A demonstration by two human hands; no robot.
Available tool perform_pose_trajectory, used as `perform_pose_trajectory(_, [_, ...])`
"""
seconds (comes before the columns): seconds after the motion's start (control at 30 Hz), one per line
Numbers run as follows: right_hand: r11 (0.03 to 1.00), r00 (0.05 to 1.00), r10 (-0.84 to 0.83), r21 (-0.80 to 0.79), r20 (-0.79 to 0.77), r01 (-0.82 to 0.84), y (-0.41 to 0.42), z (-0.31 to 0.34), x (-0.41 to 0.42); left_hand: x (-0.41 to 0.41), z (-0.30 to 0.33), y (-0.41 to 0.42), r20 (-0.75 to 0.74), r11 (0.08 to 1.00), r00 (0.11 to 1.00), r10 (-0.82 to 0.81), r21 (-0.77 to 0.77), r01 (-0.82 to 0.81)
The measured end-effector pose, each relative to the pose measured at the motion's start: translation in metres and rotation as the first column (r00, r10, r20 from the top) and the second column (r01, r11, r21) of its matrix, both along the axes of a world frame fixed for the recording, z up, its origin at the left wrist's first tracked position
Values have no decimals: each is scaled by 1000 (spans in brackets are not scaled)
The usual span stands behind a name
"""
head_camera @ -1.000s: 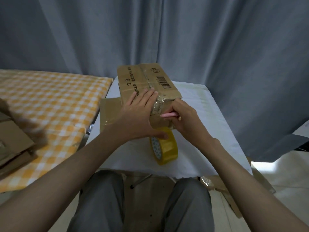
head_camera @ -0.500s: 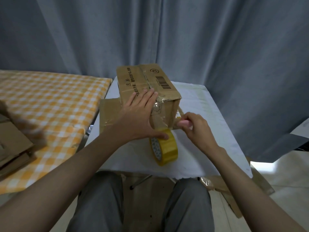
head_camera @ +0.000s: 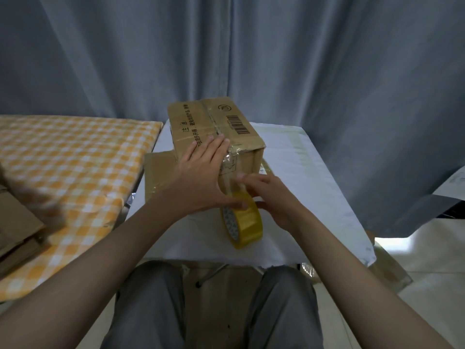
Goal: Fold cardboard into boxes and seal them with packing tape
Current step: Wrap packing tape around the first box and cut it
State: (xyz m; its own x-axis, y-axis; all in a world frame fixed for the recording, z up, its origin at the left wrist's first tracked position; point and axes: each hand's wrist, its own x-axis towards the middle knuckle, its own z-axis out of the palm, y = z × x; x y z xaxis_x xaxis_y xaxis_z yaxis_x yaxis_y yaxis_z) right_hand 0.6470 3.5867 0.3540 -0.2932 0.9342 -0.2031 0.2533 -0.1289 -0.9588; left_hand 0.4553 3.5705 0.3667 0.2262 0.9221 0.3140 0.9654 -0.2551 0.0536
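The left hand [head_camera: 201, 177] lies flat, fingers straight and spread, on the near top edge and near end of the brown printed cardboard box [head_camera: 216, 129]; its thumb reaches down and touches the top of the yellow roll of packing tape [head_camera: 242, 221]. The right hand [head_camera: 270, 197] is at the roll's far right side, fingers loosely curved against the roll and the lower part of the box's near end. The image is blurred here, so whether it grips the roll or a strip of tape cannot be determined.

The tape roll stands on edge on the white-covered counter [head_camera: 314, 197], just in front of the box and touching its near end. The box rests closed on the counter, with a barcode and printed characters on top. Clear tape runs along its top seam and wrinkles over the near end.

A flat sheet of brown cardboard [head_camera: 158, 172] lies under the box's left side. A surface with an orange-and-white checked cloth [head_camera: 75, 157] lies to the left. Grey-blue curtains [head_camera: 327, 71] hang behind.
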Motion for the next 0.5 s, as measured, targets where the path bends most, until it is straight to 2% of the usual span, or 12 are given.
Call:
perform_pose_trajectory(0.13, [989, 998, -10, -150, -58, 1, -4, 1, -3, -2, 9, 0, -1, 999, 1000, -11, -34, 11])
perform_pose_trajectory(0.23, [980, 995, -15, -201, -97, -5, -7, -2, 0, -5, 27, 9, 25, 998, 1000, -18, -61, 19])
perform_pose_trajectory(0.4, [983, 990, -40, -182, -134, 15, -14, -1, -3, -15, 43, 37, 106, 994, 989, -100, -32, 104])
perform_pose_trajectory(0.5, [987, 990, -89, -141, -111, 73, -19, -3, -5, -16, 38, 43, 214, 988, 966, -144, -31, 154])
